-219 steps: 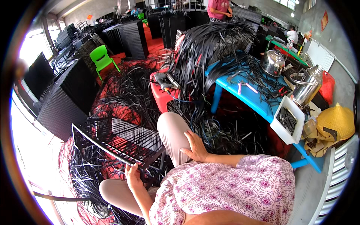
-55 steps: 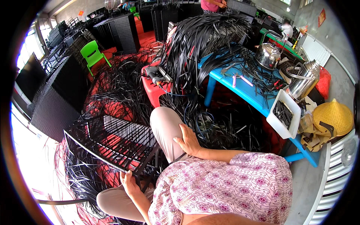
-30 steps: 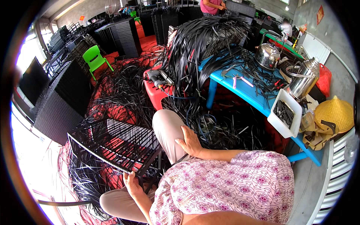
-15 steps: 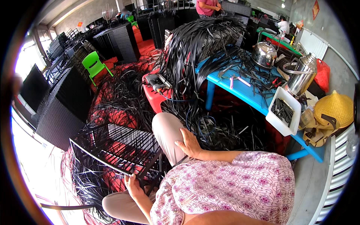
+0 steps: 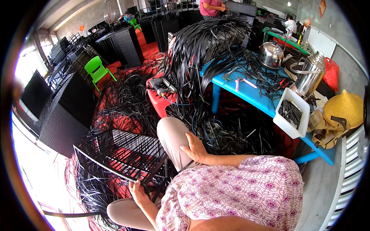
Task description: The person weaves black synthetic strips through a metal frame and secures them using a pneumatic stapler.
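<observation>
Steadying bare left hand [image 5: 140,193]: black strip-strung angular frame [image 5: 129,154] gripped at near side, best held firmly level.
Bare right hand [image 5: 195,149]: laid open on beige-trousered right knee [image 5: 168,133].

The upper edge is cutting a pink-shirted person [image 5: 211,8], black strips [image 5: 198,48] are partly hiding the blue worktop [image 5: 252,97], and the dark frame [image 5: 129,154] is blending unclearly with the floor tangle [image 5: 92,188].
</observation>
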`<state>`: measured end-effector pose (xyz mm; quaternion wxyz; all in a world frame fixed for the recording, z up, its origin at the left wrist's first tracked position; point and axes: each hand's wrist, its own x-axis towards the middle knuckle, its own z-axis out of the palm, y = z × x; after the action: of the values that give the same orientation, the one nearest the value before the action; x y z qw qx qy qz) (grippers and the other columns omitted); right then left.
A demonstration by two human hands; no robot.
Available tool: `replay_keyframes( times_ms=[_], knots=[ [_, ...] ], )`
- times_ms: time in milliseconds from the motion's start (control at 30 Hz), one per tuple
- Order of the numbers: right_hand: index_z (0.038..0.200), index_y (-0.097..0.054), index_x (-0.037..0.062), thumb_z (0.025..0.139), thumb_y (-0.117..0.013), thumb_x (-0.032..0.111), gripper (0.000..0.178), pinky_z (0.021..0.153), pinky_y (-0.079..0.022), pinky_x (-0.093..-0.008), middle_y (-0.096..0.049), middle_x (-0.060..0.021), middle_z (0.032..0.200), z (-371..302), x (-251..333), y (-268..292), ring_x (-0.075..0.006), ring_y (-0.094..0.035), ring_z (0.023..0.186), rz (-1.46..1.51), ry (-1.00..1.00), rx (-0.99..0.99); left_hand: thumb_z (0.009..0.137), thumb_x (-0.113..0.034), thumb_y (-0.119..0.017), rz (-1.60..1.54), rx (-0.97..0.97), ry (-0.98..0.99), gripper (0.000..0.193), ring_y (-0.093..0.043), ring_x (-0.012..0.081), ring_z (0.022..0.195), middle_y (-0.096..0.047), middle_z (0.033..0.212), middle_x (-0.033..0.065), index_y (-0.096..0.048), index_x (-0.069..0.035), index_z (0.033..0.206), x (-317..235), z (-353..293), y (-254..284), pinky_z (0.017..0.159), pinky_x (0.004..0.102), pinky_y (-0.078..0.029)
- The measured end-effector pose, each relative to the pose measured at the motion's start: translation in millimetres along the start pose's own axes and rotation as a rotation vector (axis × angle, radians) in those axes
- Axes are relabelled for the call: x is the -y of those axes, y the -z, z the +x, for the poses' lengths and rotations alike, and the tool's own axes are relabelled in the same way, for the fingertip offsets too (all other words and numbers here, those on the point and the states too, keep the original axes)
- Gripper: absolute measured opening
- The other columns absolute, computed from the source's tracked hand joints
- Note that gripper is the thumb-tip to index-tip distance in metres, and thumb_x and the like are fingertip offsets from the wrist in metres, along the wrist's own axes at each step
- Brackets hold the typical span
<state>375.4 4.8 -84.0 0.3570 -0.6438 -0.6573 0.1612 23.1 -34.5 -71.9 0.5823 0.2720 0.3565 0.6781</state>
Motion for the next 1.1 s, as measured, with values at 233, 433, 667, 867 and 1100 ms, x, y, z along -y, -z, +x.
replay_keyframes(
  times_ms=[233, 433, 667, 867, 1100],
  knots=[
    [0.152, -0.029, -0.0044, 0.099, -0.055, 0.047, 0.078, 0.115, -0.031, -0.0517, -0.035, -0.0275, 0.154, -0.6, -0.9, -1.1, -0.0424, -0.038, 0.140, -0.009, 0.003, -0.012, 0.078, -0.001, -0.066, 0.034, -0.053, -0.004, 0.047, -0.069, 0.0204, 0.097, -0.070, 0.109, 0.0088, -0.062, 0.000, 0.125, -4.7, -4.9, -13.5, 0.088, 0.0358, -0.060],
    [0.151, -0.031, -0.0042, 0.099, -0.057, 0.047, 0.077, 0.116, -0.031, -0.0508, -0.037, -0.0281, 0.153, -0.9, 2.3, 1.9, -0.0429, -0.037, 0.141, 0.001, -0.012, -0.009, 0.079, -0.002, -0.067, -0.005, -0.013, 0.004, 0.046, -0.069, 0.0208, 0.097, -0.070, 0.108, 0.0088, -0.062, 0.001, 0.124, -1.9, -3.2, -3.3, 0.087, 0.0362, -0.060],
    [0.152, -0.030, -0.0041, 0.099, -0.056, 0.048, 0.078, 0.116, -0.032, -0.0510, -0.036, -0.0274, 0.153, -1.0, -0.9, -0.3, -0.0424, -0.039, 0.138, -0.006, 0.004, -0.020, 0.078, 0.001, -0.066, -0.025, 0.007, 0.002, 0.045, -0.069, 0.0209, 0.095, -0.071, 0.105, 0.0085, -0.062, 0.000, 0.123, 1.8, 0.3, 3.5, 0.086, 0.0373, -0.061],
    [0.152, -0.030, -0.0040, 0.099, -0.056, 0.048, 0.079, 0.116, -0.031, -0.0509, -0.036, -0.0273, 0.153, -0.7, -2.7, -2.2, -0.0421, -0.038, 0.139, -0.012, 0.002, -0.020, 0.078, 0.001, -0.067, -0.024, -0.028, -0.003, 0.041, -0.070, 0.0212, 0.091, -0.071, 0.102, 0.0080, -0.063, 0.000, 0.119, 0.9, -1.8, 1.1, 0.084, 0.0375, -0.062],
    [0.153, -0.030, -0.0039, 0.099, -0.055, 0.049, 0.080, 0.116, -0.031, -0.0517, -0.035, -0.0273, 0.154, -1.0, -2.9, -1.7, -0.0418, -0.038, 0.140, 0.002, -0.017, -0.013, 0.079, -0.001, -0.068, -0.018, 0.001, -0.013, 0.042, -0.070, 0.0216, 0.092, -0.071, 0.103, 0.0091, -0.063, 0.000, 0.120, 1.1, 0.2, 2.2, 0.085, 0.0377, -0.062]
  ],
)
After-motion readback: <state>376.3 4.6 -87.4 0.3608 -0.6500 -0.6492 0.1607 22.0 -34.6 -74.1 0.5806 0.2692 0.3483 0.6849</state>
